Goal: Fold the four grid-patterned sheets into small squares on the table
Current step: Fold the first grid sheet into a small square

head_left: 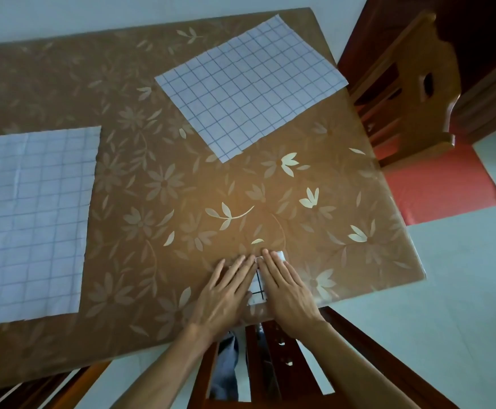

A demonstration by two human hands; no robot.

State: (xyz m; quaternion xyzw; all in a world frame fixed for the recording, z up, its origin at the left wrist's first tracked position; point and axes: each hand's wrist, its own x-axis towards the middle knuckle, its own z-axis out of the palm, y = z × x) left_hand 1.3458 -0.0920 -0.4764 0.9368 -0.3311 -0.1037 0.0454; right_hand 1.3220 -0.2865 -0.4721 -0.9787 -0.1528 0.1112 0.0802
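Left hand and right hand flat, fingers together, pressing folded sheet at table's near edge, flat sheet far left, another at far-right edge, bare cloth between.

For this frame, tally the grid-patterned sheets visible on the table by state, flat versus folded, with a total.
Flat, unfolded sheets: 2, the left sheet and the far sheet
Folded sheets: 1, the small folded sheet pressed under the left hand and right hand
Total visible: 3

From my feed I've got a brown flowery cloth over the bench, 1 wooden chair with a red seat cushion, pale floor.
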